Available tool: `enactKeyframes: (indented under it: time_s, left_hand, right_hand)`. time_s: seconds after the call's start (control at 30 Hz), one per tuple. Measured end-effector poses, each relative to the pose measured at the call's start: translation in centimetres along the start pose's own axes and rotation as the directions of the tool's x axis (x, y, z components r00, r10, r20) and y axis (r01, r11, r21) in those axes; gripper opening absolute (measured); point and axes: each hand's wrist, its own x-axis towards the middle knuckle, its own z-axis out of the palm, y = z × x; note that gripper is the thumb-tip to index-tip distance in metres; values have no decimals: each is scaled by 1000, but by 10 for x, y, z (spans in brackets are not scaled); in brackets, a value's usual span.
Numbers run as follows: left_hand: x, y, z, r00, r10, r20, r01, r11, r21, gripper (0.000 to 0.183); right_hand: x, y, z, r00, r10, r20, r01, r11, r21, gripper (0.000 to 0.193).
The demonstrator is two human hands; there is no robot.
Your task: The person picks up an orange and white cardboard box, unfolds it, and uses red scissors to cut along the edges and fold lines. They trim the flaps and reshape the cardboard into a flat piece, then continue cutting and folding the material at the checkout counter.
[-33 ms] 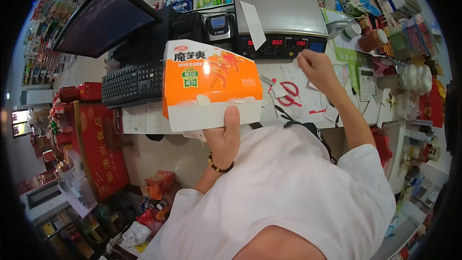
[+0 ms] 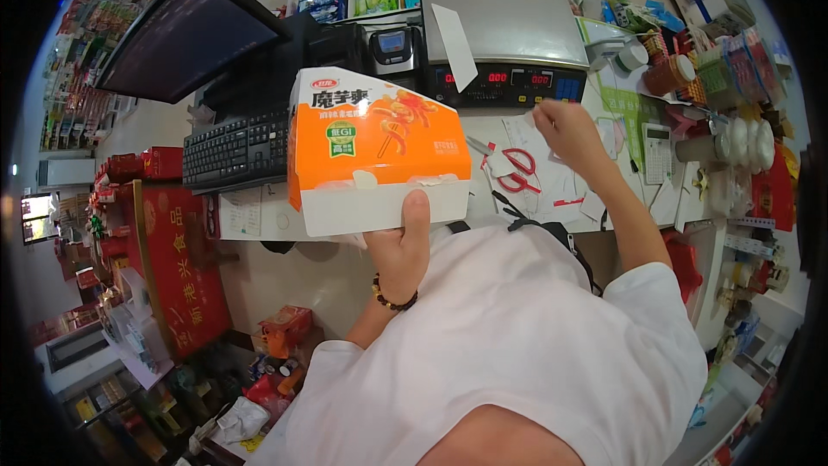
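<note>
One orange-and-white box (image 2: pixel 384 142): left of the scale (image 2: pixel 517 26)
Left hand (image 2: pixel 400 252): holds the box
Right hand (image 2: pixel 567 131): curled near the scale, contents unclear

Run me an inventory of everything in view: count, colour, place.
Counter: one, white, centre
Carton: one, orange and white, centre-left
Scale: one, silver and black, far side
Strip: one, white, across scale
Monitor: one, black, far left
Keyboard: one, black, left of carton
Scissors: one pair, red-handled, right of carton
Calculator: one, white, right side
Panel: one, red, left side
Shelf goods: many, mixed colours, left edge
Bracelet: one, dark, below carton
Shirt: one, white, bottom centre
Left hand: one, bare, gripping carton
Right hand: one, bare, curled before scale
</note>
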Motion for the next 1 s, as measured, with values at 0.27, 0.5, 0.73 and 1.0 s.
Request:
enactKeyframes:
  time_s: [0.27,0.5,0.73,1.0]
  left_hand:
    - [5,-3,9,999,-31,37,33,998,-52,21]
    - [5,-6,7,988,-55,148,75,988,-137,17]
    - [7,-14,-3,973,-3,232,35,991,-133,22]
    - [15,-24,-32,959,66,274,1,971,-239,39]
  right_hand:
    - [-16,-53,-3,966,-187,-180,211,969,125,8]
    - [-25,-112,6,902,-398,-167,430,793,431,19]
    - [-25,-108,16,897,-393,-202,442,791,422,12]
    - [-35,-53,23,917,163,363,-385,597,704,14]
